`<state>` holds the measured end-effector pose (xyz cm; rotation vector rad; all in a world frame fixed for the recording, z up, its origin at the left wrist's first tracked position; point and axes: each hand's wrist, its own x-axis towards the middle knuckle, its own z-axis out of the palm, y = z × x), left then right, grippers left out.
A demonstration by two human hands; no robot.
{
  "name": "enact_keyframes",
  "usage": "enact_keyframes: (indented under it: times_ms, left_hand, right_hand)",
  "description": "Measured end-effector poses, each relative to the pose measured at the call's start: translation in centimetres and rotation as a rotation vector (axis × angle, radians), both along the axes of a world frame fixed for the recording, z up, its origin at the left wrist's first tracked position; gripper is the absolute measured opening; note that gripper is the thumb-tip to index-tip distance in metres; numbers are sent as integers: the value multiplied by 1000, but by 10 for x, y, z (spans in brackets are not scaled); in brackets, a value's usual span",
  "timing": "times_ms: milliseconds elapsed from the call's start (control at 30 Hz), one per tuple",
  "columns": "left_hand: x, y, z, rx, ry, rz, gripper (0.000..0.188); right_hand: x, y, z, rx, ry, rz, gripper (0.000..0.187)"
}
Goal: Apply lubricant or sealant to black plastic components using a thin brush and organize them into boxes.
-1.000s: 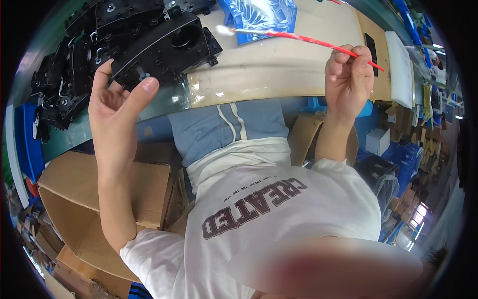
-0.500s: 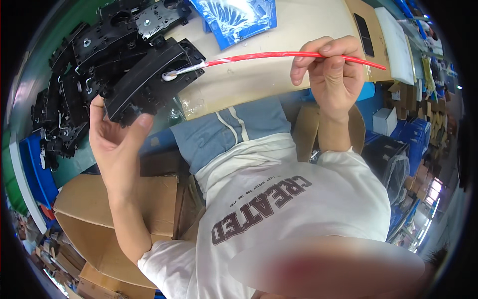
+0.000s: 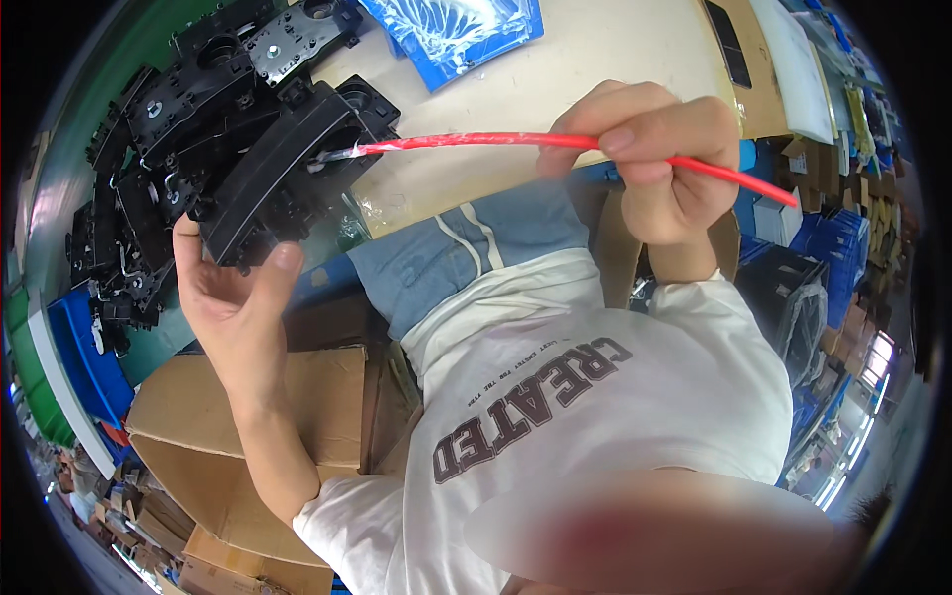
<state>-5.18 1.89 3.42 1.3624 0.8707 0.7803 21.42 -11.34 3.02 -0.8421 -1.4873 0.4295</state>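
My left hand point(image 3: 234, 288) is closed on the near end of a curved black plastic housing point(image 3: 283, 169), thumb on one side and fingers on the other. My right hand point(image 3: 659, 154) pinches a thin red-handled brush point(image 3: 476, 141) between thumb and fingers. White residue marks the handle near the brush's head. Its head end reaches into a recess of the housing, so the bristles are mostly hidden.
Several similar black housings point(image 3: 193, 94) are piled at the left. A blue tray point(image 3: 456, 45) smeared with white paste lies on the pale tabletop point(image 3: 585, 64). A dark phone-like slab point(image 3: 727, 45) rests at the right. An open cardboard box point(image 3: 248, 407) stands below my left arm.
The brush's head has gone from showing a white-coated tip to sitting inside the housing's recess. My right hand has moved lower and tilted the handle's free end downward.
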Motion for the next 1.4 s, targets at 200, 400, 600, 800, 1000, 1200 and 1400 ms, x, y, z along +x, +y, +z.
enact_keyframes:
  times_ms: [200, 400, 600, 800, 1000, 1200, 1400]
  left_hand:
    - [5, -2, 1, 74, 18, 11, 48]
    - [3, -4, -1, 134, 64, 24, 49]
    - [3, -5, 1, 76, 51, 35, 49]
    - [3, -4, 0, 51, 46, 45, 48]
    - [5, -5, 1, 77, 41, 42, 48]
    - [7, -5, -2, 161, 38, 30, 50]
    - [7, -5, -6, 283, 61, 3, 53]
  right_hand:
    - [-5, -6, 24, -74, -310, 16, 4]
    - [-19, -9, 23, -58, -281, -26, 5]
    - [-15, -12, 27, -101, -311, -2, 4]
    - [-25, -14, 24, -114, -21, -148, 5]
    - [-16, -12, 25, -104, -184, -95, 6]
    - [-17, -8, 29, -58, -280, -24, 15]
    - [-35, -5, 30, 17, -251, -76, 14]
